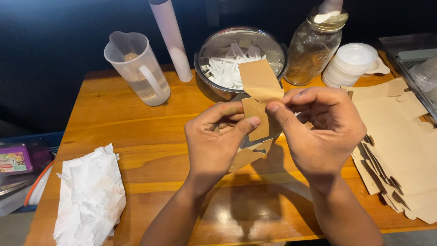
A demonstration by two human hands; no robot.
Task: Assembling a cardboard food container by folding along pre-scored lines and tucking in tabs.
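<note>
1. Cardboard box blank [257, 98], brown and thin, held above the wooden table [136, 132] in front of the steel bowl [241, 57]: light, creases easily.
2. Your left hand [216, 139] pinches its lower flap with thumb and forefinger; your right hand [325, 125] pinches the fold, other fingers curled.
3. Grip by the edges, I'd say.
4. Flat brown blanks [400, 150] are stacked at your right; a purple labelled packet [13, 159] lies far left.

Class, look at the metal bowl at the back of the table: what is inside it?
The metal bowl holds white plastic spoons. The brown card piece held up in both hands covers the bowl's near right part, so what lies there is hidden.
</note>
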